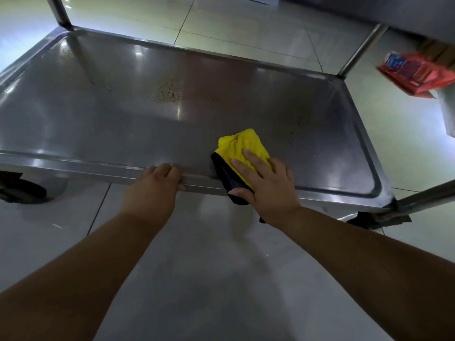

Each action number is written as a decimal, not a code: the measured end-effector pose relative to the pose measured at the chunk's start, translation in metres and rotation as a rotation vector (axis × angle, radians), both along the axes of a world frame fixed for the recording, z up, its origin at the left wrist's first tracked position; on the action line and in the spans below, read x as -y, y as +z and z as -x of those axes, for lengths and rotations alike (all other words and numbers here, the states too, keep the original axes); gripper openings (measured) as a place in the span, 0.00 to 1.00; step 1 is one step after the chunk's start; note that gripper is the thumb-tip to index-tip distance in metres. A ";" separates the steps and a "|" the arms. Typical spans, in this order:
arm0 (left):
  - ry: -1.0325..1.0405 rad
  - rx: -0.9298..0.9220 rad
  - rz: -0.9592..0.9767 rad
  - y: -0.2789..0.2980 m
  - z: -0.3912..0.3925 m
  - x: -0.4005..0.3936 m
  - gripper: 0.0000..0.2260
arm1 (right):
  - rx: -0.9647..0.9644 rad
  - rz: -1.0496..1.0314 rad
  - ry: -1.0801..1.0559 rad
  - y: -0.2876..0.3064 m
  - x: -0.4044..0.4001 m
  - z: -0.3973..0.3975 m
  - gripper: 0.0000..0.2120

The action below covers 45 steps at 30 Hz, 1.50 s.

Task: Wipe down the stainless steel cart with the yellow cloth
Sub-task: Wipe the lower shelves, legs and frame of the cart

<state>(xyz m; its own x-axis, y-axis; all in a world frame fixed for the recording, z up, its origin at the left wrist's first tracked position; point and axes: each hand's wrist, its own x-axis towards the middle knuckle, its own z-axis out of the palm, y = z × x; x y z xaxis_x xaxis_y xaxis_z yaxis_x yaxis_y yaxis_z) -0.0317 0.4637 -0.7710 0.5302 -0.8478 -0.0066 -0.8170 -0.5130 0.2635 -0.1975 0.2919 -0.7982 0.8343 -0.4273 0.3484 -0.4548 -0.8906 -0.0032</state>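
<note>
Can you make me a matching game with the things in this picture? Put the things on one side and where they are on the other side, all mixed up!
Things:
1. yellow cloth
2. left hand
3. speckled stain
4. red bag

Places:
A. on the floor right of the cart
B. under the right hand, on the shelf
C. on the cart's near rim
D. middle of the shelf, toward the far rim

Pairs: 1-B, 2-C, 3-D, 4-A

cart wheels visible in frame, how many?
2. One caster under the cart's near-left edge, one caster under the near-right corner. Far-side wheels are hidden by the shelf.
</note>
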 end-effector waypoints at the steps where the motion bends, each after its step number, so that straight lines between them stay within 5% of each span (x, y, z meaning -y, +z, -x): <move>1: 0.012 -0.005 0.003 -0.001 -0.004 -0.003 0.12 | 0.000 -0.012 0.009 0.001 -0.004 -0.007 0.28; 10: 0.057 0.022 0.005 0.004 -0.038 -0.022 0.16 | -0.214 -0.306 0.073 0.022 -0.020 -0.052 0.37; 15: 0.085 0.080 0.093 0.005 -0.033 -0.019 0.14 | -0.155 -0.325 0.136 0.019 0.005 -0.045 0.30; 26: 0.057 -0.055 0.089 -0.008 -0.038 0.003 0.16 | -0.075 -0.407 -0.493 0.030 0.037 -0.055 0.18; 36: 0.058 0.102 0.170 -0.010 -0.040 0.002 0.12 | -0.198 -0.301 -0.046 0.036 0.020 -0.073 0.15; 39: 0.054 0.106 0.147 -0.010 -0.043 0.001 0.15 | -0.163 -0.331 -0.206 0.038 0.046 -0.065 0.16; 43: 0.018 0.125 0.169 -0.014 -0.043 0.002 0.21 | -0.176 -0.425 -0.516 0.041 0.066 -0.069 0.33; 45: 0.025 0.140 0.171 -0.017 -0.043 0.003 0.19 | -0.192 -0.436 -0.593 0.040 0.062 -0.078 0.33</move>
